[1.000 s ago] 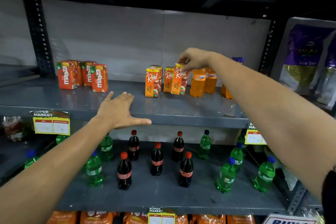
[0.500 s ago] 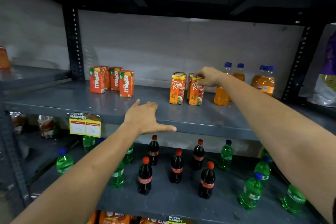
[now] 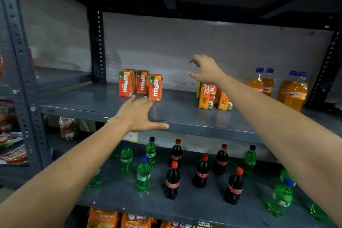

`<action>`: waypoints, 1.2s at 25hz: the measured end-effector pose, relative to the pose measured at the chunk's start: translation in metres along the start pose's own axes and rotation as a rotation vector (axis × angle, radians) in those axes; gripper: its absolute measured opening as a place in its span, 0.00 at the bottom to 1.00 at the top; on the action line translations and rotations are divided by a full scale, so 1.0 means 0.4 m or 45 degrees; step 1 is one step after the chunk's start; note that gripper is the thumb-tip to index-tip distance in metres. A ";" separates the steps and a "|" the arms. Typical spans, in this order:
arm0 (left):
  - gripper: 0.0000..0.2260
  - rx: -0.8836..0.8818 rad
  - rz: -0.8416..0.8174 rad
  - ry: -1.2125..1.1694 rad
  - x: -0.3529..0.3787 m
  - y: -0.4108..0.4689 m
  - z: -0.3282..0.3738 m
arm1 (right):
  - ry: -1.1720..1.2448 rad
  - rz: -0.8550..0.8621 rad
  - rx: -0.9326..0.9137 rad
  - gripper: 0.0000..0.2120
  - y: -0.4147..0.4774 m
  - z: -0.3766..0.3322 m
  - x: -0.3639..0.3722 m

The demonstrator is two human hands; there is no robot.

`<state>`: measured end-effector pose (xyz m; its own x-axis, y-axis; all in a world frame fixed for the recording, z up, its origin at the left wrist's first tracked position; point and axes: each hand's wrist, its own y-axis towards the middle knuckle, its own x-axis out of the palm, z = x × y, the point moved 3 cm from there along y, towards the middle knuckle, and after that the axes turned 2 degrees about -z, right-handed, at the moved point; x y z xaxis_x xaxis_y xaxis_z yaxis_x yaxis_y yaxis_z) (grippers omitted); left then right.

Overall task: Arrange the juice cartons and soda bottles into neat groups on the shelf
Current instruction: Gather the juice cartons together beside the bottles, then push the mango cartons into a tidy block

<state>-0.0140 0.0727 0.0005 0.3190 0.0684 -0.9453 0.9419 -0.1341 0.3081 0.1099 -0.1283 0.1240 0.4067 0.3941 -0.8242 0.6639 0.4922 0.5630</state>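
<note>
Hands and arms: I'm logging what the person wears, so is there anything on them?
Both forearms are bare up to the frame edge: no sleeves, gloves or watch show. The left hand and right hand carry no visible rings, though blur limits detail.

Upper shelf [image 3: 185,116]: Maaza cartons [image 3: 140,84] grouped left, Real cartons [image 3: 212,98] centre, orange bottles [image 3: 279,87] right. Left hand [image 3: 137,114] lies flat, palm down, at the shelf's front edge, just before the Maaza cartons. Right hand [image 3: 206,69] hovers empty, fingers spread, above the Real cartons. Lower shelf: cola bottles [image 3: 201,170] and green bottles [image 3: 143,176], scattered.
</note>
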 end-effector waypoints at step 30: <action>0.32 -0.431 0.175 -1.454 0.085 0.181 -0.485 | 1.189 -0.086 0.713 0.30 0.108 -0.241 0.427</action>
<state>0.0853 0.2570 0.0116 0.3020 -0.8659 -0.3987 0.9419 0.2066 0.2647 0.1475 0.0351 0.0133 -0.1211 0.9300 -0.3471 0.9548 0.2047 0.2154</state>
